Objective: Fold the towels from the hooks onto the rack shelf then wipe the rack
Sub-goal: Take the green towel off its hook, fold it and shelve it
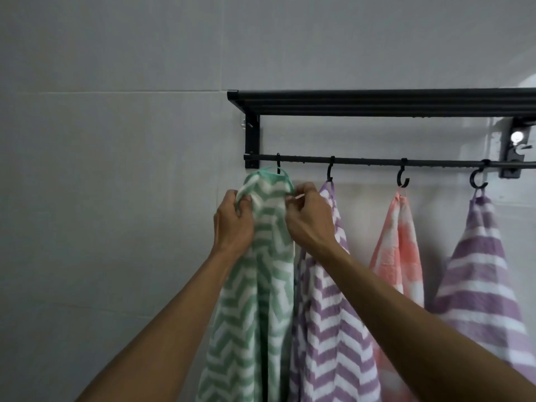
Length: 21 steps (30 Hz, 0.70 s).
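Observation:
A black wall rack has a shelf on top and a rail with several black hooks below. A green-and-white zigzag towel hangs at the leftmost hook. My left hand grips its upper left edge, and my right hand pinches its upper right edge just below the hook. A purple zigzag towel, a pink checked towel and a purple striped towel hang from the other hooks.
Grey wall tiles lie behind and to the left of the rack. A small white fitting sits on the right bracket. The shelf top is seen edge-on, so what lies on it is hidden.

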Tool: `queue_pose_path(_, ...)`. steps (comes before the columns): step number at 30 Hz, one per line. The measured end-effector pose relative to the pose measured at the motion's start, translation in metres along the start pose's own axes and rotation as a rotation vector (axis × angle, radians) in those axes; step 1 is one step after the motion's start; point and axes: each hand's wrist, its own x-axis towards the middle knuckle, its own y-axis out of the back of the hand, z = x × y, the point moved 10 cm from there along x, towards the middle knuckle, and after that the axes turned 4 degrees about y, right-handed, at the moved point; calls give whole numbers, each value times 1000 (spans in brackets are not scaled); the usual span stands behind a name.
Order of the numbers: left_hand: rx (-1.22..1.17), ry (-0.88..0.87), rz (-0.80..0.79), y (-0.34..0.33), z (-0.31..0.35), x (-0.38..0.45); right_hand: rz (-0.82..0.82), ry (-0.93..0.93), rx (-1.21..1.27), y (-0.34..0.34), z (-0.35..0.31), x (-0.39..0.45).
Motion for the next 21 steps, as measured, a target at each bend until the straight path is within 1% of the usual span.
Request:
queue_pose_path(2,-48,52,47,10,9,-2,-144,-40,152,-7,-1,-17)
queue_pose_path(4,-88,71,91,20,24,-6,-308,-51,212,-17,-1,-43)
queue_pose_path(6,-104,63,117,29,45,-14,-433,-29,145,-24,3,-75)
queue_pose_path(10,-110,75,164,47,85,-34,-651,-110,-17,-39,32,-143)
queue_pose_path(11,-110,74,182,52,95,-42,-667,-123,-36,-35,39,-158)
queue_pose_path(13,-90,62,221,65,114,-59,-638,-156,53,-19,46,-182)
queue_pose_path(15,-14,59,254,79,129,-78,-578,-246,267,10,43,-196)
queue_pose_path(18,120,135,284,96,132,-115,-462,-400,589,58,34,-206)
queue_pose_path(20,198,220,219,91,131,-155,-393,-453,733,92,25,-211)
queue_pose_path(21,218,263,147,83,129,-177,-365,-460,771,108,19,-213)
